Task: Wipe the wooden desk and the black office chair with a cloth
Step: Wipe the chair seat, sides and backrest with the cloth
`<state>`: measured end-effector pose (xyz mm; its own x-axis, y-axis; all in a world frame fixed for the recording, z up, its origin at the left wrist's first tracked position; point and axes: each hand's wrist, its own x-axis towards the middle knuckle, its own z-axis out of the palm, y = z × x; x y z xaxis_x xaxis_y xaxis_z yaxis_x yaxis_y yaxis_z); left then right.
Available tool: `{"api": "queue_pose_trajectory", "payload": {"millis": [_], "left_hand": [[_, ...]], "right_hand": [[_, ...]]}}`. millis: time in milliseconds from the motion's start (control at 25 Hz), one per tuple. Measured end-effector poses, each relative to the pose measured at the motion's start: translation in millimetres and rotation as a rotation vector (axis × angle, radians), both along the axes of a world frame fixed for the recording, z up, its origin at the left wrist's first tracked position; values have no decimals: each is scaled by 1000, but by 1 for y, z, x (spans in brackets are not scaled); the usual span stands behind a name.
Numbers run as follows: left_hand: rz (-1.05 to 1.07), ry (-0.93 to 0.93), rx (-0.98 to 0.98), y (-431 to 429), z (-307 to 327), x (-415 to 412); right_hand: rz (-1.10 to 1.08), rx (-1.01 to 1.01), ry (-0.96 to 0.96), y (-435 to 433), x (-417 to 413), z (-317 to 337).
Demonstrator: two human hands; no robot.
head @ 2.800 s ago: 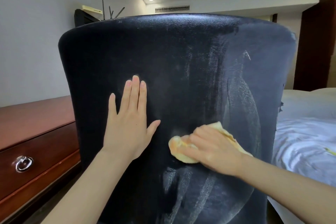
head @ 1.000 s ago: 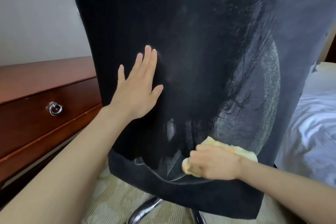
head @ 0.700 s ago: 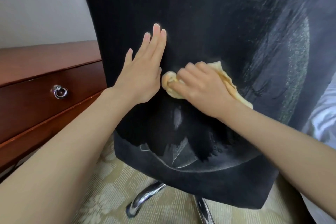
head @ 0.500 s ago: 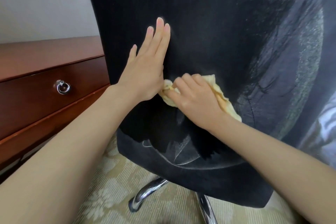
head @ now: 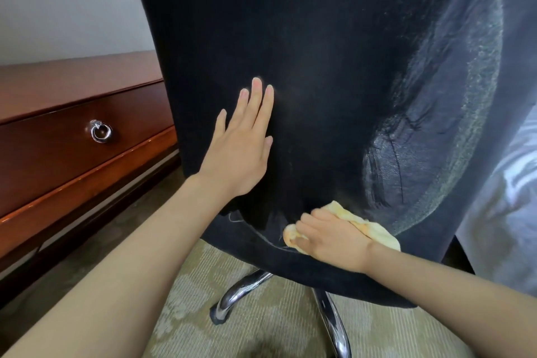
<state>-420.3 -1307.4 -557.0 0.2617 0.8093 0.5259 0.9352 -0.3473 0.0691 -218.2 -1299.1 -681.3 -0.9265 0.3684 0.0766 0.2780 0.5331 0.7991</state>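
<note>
Yellow cloth (head: 374, 230) lay bunched against the back of the black office chair (head: 319, 52) (near its bottom edge), gripped by the curled fingers of the right hand (head: 331, 241). The left hand (head: 241, 154) rested flat there, fingers straight; the wooden desk (head: 58, 166) stood beside the chair.
</note>
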Motion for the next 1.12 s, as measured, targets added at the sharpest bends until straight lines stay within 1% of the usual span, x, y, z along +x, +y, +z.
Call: {"api": "queue_pose_trajectory", "payload": {"millis": [120,200,280,400,440,600,680,760,840,920,1000,1120], "left_hand": [[10,27,3,1,-1,-1],[21,31,1,1,0,-1],[42,41,17,0,-1,1],[62,34,46,0,-4,5],[56,16,45,-1,-3,6],[9,-28,41,-2,1,-1],[-5,-15,47,-2,2,-3],[-9,-12,46,-2,2,-4],[-10,-10,47,-1,0,-5],[11,20,66,1,-3,-7],[48,70,95,3,-7,-9],[68,93,115,4,-10,-8]], "right_hand": [[4,-63,-86,-12,28,-13],[5,-99,-127,-16,40,0],[-23,-86,-86,-17,42,26],[-133,-30,147,-13,37,72],[-138,25,242,-13,34,90],[3,421,545,-5,14,159],[98,549,747,6,-3,184],[153,549,896,13,-24,189],[176,532,948,18,-37,173],[141,470,892,19,-44,140],[53,355,702,17,-43,97],[-85,124,388,6,-27,33]]}}
